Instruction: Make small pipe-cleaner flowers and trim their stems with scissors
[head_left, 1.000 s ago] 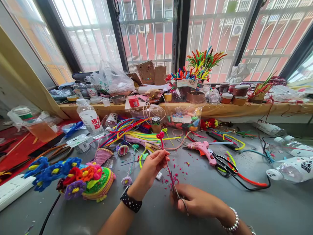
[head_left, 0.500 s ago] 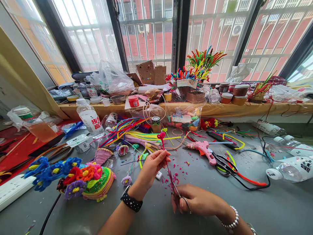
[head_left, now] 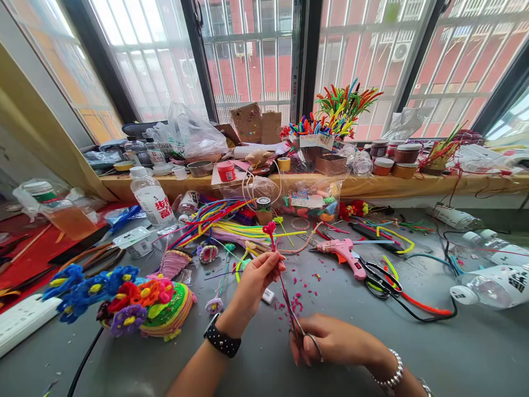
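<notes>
Upright between the fingertips of my left hand (head_left: 261, 275) is a small pink pipe-cleaner flower (head_left: 269, 229) on a thin dark-red stem. The stem runs down from my pinch toward the scissors (head_left: 294, 320), whose blades lie along its lower part. My right hand (head_left: 326, 339) grips the scissors by their handles; some of its fingers curl beneath, partly hidden. Bits of pink fuzz (head_left: 296, 303) are scattered on the grey table behind the blades. I cannot make out exactly where the blades touch the stem.
A pink glue gun (head_left: 343, 253) and black-handled scissors (head_left: 382, 278) lie to the right. At left stands a bunch of fuzzy flowers (head_left: 128, 303). Behind are a pile of pipe cleaners (head_left: 223, 223) and a water bottle (head_left: 151, 201). Another bottle (head_left: 491, 286) lies far right.
My right hand and the scissors have moved slightly down and right along the stem. My left hand keeps its pinch, with the flower shifting only a little.
</notes>
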Demonstrator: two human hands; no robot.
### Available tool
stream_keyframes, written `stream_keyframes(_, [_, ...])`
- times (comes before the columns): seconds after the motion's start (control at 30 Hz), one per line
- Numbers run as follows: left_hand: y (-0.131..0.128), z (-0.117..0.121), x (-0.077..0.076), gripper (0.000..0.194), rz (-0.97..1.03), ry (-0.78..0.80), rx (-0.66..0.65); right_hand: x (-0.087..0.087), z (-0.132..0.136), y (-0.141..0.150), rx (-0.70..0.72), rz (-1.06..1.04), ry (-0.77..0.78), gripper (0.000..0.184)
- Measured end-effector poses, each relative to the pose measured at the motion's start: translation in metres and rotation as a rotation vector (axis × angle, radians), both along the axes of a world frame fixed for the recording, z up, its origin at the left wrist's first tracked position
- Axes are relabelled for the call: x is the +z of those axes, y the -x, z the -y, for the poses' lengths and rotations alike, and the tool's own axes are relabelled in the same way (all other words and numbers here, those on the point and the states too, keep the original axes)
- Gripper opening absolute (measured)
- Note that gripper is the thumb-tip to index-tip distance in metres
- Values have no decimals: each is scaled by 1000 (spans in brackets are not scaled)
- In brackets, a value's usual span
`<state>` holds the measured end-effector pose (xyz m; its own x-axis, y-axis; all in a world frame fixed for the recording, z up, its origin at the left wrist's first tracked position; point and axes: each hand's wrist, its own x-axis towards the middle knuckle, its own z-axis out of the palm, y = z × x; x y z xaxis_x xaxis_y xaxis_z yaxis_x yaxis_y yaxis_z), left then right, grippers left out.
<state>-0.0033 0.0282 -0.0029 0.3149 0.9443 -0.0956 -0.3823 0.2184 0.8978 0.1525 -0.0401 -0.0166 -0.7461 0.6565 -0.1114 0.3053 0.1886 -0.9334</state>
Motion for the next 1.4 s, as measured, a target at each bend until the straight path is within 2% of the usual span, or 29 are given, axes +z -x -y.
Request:
stream_keyframes(0.23, [0,0,0,21,-4,14,25,-9,-1,1,-34,-21,19,69])
stream_keyframes(0.47, [0,-2,1,21,47,41,98,-10,-2,4,-137,-43,21,67])
stream_keyframes(0.93, [3,-4,-1,20,81,44,216,-9,-1,8,-301,-113,178,57])
stream_keyframes(1.1, [1,-4,0,21,78,40,227,-8,-1,7,-266,-123,195,60])
stream_keyframes(1.4, [1,-2,4,21,76,52,150,-5,2,9,-154,-119,173,61])
